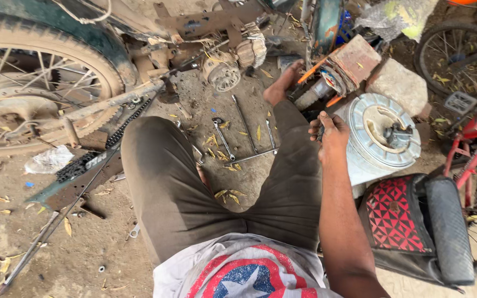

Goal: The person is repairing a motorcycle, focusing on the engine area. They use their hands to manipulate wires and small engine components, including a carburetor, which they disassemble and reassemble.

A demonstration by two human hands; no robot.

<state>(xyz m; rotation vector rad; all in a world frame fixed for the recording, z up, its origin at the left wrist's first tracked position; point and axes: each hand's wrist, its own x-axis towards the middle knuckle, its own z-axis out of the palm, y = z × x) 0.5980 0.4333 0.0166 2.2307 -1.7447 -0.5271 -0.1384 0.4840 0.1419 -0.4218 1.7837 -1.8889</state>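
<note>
Your right hand (331, 132), right of centre in the frame: fingers (320, 131) clenched around a small dark part; what kind of part cannot be told. The hand rests over your right knee, just beside a round silver engine cover.

Your left hand: out of view.

Round silver engine cover (383, 138), right of centre: lies face up, a small dark fitting at its middle, touching or just beside your right leg.

Your legs, centre: dark brown trousers, knees raised and spread; your bare right foot (282, 83) stretches to the upper centre, near an orange-trimmed part (327, 77).

Ground between the knees: a long T-handle wrench (245, 124), a second shorter wrench (223, 138) to its left, a thin bar (249, 157) lying across below them, yellow dry leaves scattered about.

Upper centre: a finned grey engine piece (223, 72) and a rusted frame (205, 22).

Left of the frame: a spoked motorcycle wheel (34, 83) with a worn tyre, a drive chain (122, 127) running down from it to a chain guard (78, 182) on the dirt floor (84, 254); a crumpled clear plastic bag (48, 160) below the wheel; a small spanner (134, 230) lower down.

Lower right: a red-and-black patterned seat (409, 221) lying on its side.

Right edge: a red bicycle frame (470, 138) and a spoked wheel (454, 49) in the upper right; a grey stone block (401, 83) beside the cover.
</note>
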